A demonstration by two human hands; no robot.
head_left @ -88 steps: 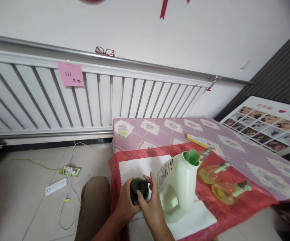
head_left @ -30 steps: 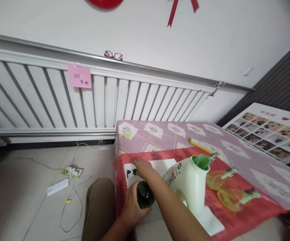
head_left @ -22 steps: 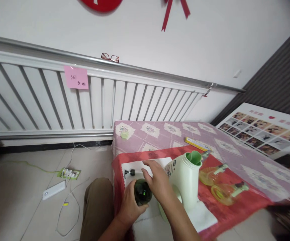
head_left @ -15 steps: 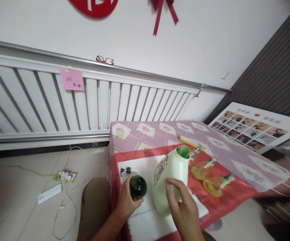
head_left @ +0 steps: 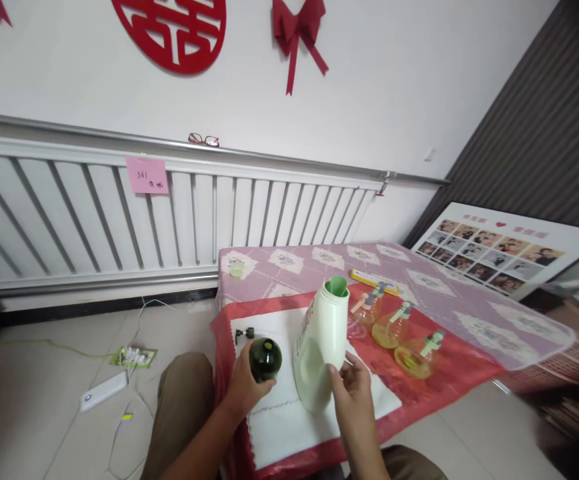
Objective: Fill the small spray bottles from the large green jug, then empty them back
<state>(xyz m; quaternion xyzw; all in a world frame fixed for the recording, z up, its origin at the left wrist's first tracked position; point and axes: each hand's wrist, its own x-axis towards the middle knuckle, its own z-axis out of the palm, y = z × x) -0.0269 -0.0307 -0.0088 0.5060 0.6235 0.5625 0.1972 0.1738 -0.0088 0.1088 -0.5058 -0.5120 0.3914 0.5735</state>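
Observation:
My left hand (head_left: 246,381) is wrapped round a dark green, shiny round bottle (head_left: 265,360), whose small opening faces up. A tall pale green detergent bottle (head_left: 319,353) stands uncapped on the white cloth (head_left: 289,433), with a green spout in its neck. My right hand (head_left: 353,393) grips its right edge, thumb on the near face and fingers partly hidden behind. Beyond my left hand, a black pump head (head_left: 245,333) lies on the cloth.
Several clear bottles with yellow liquid (head_left: 390,330) stand on the red sheet (head_left: 449,383) to the right. A yellow box (head_left: 374,281) and a small green cap (head_left: 237,269) are on the patterned tablecloth (head_left: 327,257). A power strip (head_left: 133,357) lies on the floor.
My right hand has moved from in front of the detergent bottle to its right edge and closed on it. The bottle has turned, its label now mostly out of sight. My left hand keeps its hold.

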